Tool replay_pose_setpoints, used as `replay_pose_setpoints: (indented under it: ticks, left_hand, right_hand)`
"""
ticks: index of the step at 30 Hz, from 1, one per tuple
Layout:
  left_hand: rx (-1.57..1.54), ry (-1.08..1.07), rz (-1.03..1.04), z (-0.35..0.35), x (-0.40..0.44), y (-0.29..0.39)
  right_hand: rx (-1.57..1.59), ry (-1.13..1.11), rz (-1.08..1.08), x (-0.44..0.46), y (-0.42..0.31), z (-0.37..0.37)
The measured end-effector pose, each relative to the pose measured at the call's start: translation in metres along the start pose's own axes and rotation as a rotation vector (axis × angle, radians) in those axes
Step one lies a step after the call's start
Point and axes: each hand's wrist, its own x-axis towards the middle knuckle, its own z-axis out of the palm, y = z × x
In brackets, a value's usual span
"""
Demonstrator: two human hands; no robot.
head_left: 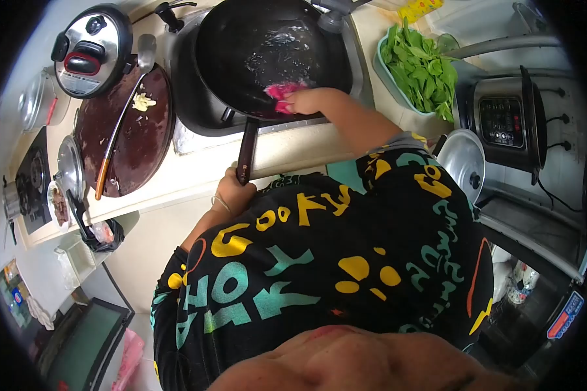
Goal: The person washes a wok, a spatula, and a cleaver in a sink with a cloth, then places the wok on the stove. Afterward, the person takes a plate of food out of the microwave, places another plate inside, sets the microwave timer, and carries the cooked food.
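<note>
A large black wok (228, 45) rests over the sink (188, 117), with water and suds on its inner surface. Its dark handle (248, 144) points toward my body, and my left hand (235, 191) is closed around the handle's end. Inside the wok, near its lower right wall, my right hand (300, 102) presses a pink cloth (280, 91) against the metal. Part of the cloth is hidden under my fingers.
Left of the sink, a round brown board (140, 140) holds a spatula (114, 137) and chopped pale bits (143, 101). A pressure cooker lid (91, 49) stands behind. Leafy greens (421, 72) fill a basin at right, near a silver lid (462, 163).
</note>
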Motion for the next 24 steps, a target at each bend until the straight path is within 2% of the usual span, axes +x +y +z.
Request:
replay_pose_setpoints:
  ticks: [1,3,5,6,8,9,12,13,15,16,18,21,24]
  left_hand:
    - [0.012,-0.007,-0.006,0.000,0.001,-0.002]
    - [0.001,-0.021,-0.010,-0.001,0.002,-0.005]
    - [-0.012,-0.032,-0.015,-0.001,0.003,-0.008]
    - [-0.021,-0.015,-0.002,0.000,0.004,-0.010]
    - [-0.039,-0.031,-0.017,-0.002,0.003,-0.007]
    - [-0.041,-0.025,-0.020,-0.002,0.003,-0.007]
    - [-0.010,-0.031,-0.053,-0.003,0.005,-0.007]
    - [-0.008,-0.027,-0.050,-0.006,0.003,-0.005]
    - [-0.043,0.003,-0.052,-0.010,-0.002,-0.001]
    - [-0.041,0.004,-0.050,-0.011,-0.002,-0.001]
    - [-0.051,0.000,-0.046,-0.014,-0.003,-0.003]
    - [-0.042,0.029,-0.055,-0.017,-0.006,0.001]
    - [-0.065,0.018,-0.055,-0.015,-0.004,-0.003]
  right_hand:
    - [-0.131,-0.092,0.010,-0.002,0.010,-0.004]
    - [-0.067,0.035,0.208,-0.013,0.025,-0.003]
    - [-0.241,0.102,0.327,-0.017,0.036,-0.010]
    - [-0.248,0.099,0.317,-0.020,0.039,-0.012]
    - [-0.220,0.382,0.465,-0.025,0.043,-0.018]
    - [-0.223,0.383,0.458,-0.025,0.046,-0.019]
    - [-0.355,0.742,0.555,-0.013,0.065,-0.011]
    - [-0.354,0.747,0.556,-0.017,0.065,-0.015]
    - [-0.065,0.894,0.721,-0.032,0.058,-0.027]
    - [-0.064,0.897,0.722,-0.034,0.060,-0.027]
    - [0.093,1.108,0.782,-0.038,0.065,-0.025]
    - [0.223,1.196,0.717,-0.030,0.064,-0.021]
    - [0.122,1.257,0.758,0.004,0.080,-0.004]
